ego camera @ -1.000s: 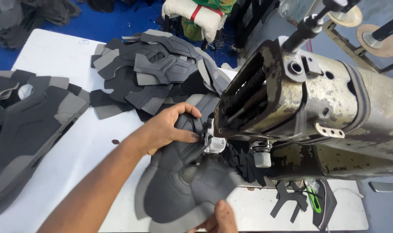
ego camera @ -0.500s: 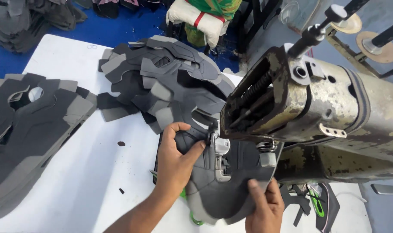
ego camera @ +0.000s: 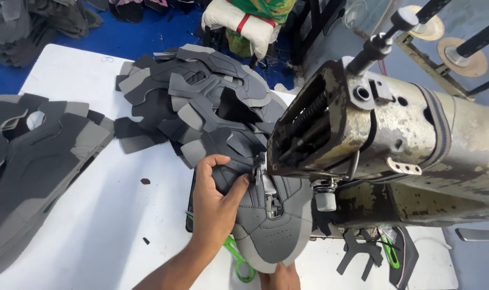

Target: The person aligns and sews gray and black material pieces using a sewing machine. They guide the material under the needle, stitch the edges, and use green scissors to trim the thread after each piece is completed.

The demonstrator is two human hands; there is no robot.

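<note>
Our left hand (ego camera: 215,207) fingers spread flat on grey stitched shoe upper (ego camera: 271,225) | right hand (ego camera: 281,276) pinches its lower edge | worn cream sewing machine (ego camera: 395,134) just beyond fingertips

The left hand (ego camera: 215,207) lies flat and spread out, palm down, with the thumb sticking out to the right and the fingers curled a little at the top. Its bare arm comes up from the bottom edge, slanting to the right. The right hand (ego camera: 281,276) just peeks in at the bottom, so its grip is hard to tell.
</note>
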